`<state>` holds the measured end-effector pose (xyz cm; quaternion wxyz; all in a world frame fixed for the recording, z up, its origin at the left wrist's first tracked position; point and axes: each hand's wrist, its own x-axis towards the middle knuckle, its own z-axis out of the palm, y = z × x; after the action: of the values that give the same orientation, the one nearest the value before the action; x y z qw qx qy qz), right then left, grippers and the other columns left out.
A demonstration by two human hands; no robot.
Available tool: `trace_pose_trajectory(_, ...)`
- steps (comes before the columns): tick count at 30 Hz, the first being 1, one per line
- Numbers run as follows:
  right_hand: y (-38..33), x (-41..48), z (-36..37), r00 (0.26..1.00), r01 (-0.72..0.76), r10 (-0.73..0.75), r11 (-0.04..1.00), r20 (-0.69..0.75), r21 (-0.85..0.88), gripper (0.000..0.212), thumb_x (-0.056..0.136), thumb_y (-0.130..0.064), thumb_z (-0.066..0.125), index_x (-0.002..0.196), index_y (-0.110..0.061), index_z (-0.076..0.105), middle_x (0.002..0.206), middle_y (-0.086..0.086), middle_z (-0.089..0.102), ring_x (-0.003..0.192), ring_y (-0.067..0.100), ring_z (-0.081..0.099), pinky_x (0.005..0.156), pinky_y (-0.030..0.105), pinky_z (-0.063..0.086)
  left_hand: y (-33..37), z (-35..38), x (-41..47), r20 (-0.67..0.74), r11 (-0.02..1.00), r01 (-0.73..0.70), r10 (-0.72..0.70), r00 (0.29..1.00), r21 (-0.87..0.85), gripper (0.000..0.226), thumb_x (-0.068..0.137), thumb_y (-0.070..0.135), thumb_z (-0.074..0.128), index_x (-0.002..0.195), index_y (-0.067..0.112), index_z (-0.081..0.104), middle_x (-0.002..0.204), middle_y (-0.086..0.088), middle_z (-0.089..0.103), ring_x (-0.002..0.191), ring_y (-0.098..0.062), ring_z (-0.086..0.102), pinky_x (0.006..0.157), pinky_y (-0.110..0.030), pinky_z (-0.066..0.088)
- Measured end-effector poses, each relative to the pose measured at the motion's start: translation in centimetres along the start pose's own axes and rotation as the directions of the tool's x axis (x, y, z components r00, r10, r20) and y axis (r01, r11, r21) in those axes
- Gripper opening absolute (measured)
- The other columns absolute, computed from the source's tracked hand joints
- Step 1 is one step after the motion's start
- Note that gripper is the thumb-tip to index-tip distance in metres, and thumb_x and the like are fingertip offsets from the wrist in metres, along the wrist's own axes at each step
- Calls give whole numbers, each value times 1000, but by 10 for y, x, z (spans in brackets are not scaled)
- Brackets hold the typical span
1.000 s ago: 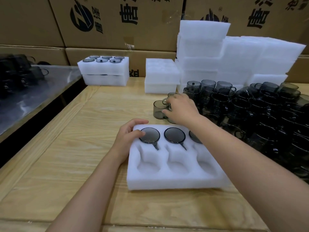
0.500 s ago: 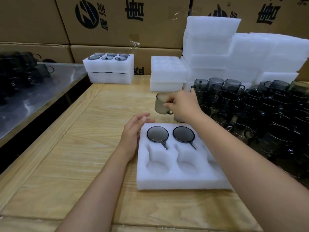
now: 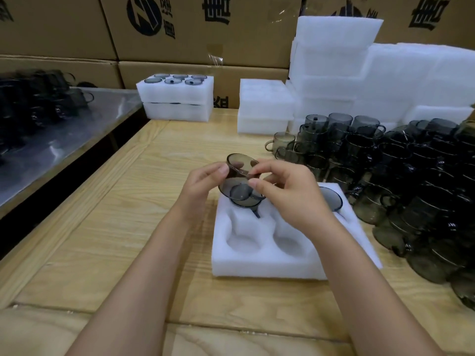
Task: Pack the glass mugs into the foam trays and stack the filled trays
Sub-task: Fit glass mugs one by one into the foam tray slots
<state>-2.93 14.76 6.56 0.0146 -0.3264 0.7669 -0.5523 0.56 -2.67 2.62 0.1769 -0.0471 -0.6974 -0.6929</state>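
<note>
A smoky glass mug (image 3: 240,168) hangs tilted above the back row of the white foam tray (image 3: 267,263). My left hand (image 3: 203,183) grips its left side and my right hand (image 3: 288,191) pinches its right side. Below it a packed mug (image 3: 241,195) sits in the tray's back left pocket, and another packed mug (image 3: 331,199) shows at the back right; my right hand hides the middle one. The front pockets (image 3: 244,242) are empty. A large pile of loose smoky mugs (image 3: 401,181) covers the table to the right.
A two-high stack of filled trays (image 3: 177,98) stands at the back left of the wooden table (image 3: 108,232). Empty foam trays (image 3: 264,106) and taller foam stacks (image 3: 372,78) line the back. Cardboard boxes (image 3: 205,29) form the wall behind. A metal table (image 3: 59,140) with dark mugs lies left.
My right hand brought a mug from the pile back over the tray. My left hand left the tray's corner and took hold of the mug too.
</note>
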Motion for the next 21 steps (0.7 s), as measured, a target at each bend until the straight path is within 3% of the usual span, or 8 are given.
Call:
trace_pose_trajectory(4, 4, -5, 5, 987, -5, 9, 1000, -163, 23, 20, 80, -20, 71, 85, -38, 64, 86, -22, 65, 71, 1, 58, 67, 15, 44, 3, 4, 0, -121, 996, -88, 85, 989, -15, 29, 82, 19, 55, 104, 5, 66, 98, -16, 68, 97, -25, 63, 87, -38, 49)
trace_pose_trajectory(7, 5, -5, 11, 951, -31, 40, 999, -307, 34, 17, 81, -34, 70, 97, -33, 63, 88, -16, 63, 67, 2, 54, 67, 14, 44, 7, 10, -1, -255, 988, -155, 143, 956, -26, 25, 78, 17, 59, 101, 6, 61, 94, -9, 66, 88, -17, 64, 83, -31, 51)
trace_pose_trajectory(10, 1, -5, 14, 970, -74, 119, 975, -212, 209, 18, 86, -36, 65, 104, -33, 63, 85, -12, 67, 73, 15, 62, 73, 30, 52, 9, 16, -2, -261, 974, -224, 225, 939, 33, 33, 71, 18, 71, 99, 10, 56, 93, -4, 63, 85, -9, 63, 78, -22, 49)
trace_pose_trajectory(13, 1, -4, 15, 980, -100, 146, 949, -134, 300, 20, 83, -35, 68, 102, -37, 62, 91, -7, 70, 84, 14, 66, 81, 37, 55, 7, 22, -4, -194, 964, -254, 264, 945, 74, 52, 59, 30, 79, 99, 16, 48, 96, -13, 57, 90, -25, 59, 79, -30, 49)
trace_pose_trajectory(15, 2, -4, 12, 979, -112, 163, 929, -119, 352, 27, 78, -32, 74, 103, -34, 64, 91, -6, 69, 85, 15, 67, 82, 34, 55, 4, 24, -5, -131, 961, -250, 265, 955, 121, 60, 53, 30, 83, 98, 20, 43, 99, -20, 51, 90, -34, 54, 77, -35, 48)
trace_pose_trajectory(18, 4, -5, 9, 975, -156, 203, 919, -94, 362, 46, 68, -28, 81, 112, -27, 65, 95, -2, 66, 84, 13, 67, 78, 28, 55, 4, 23, -5, -63, 956, -245, 258, 964, 164, 63, 52, 30, 84, 97, 24, 42, 98, -19, 49, 89, -25, 51, 76, -36, 47)
trace_pose_trajectory(21, 4, -6, 12, 977, -164, 198, 936, -79, 312, 55, 64, -25, 85, 114, -25, 62, 95, -5, 64, 81, 7, 65, 67, 23, 55, 4, 22, -6, -17, 917, -296, 312, 950, 265, 55, 55, 29, 80, 97, 26, 44, 97, -2, 50, 89, -19, 52, 74, -37, 46)
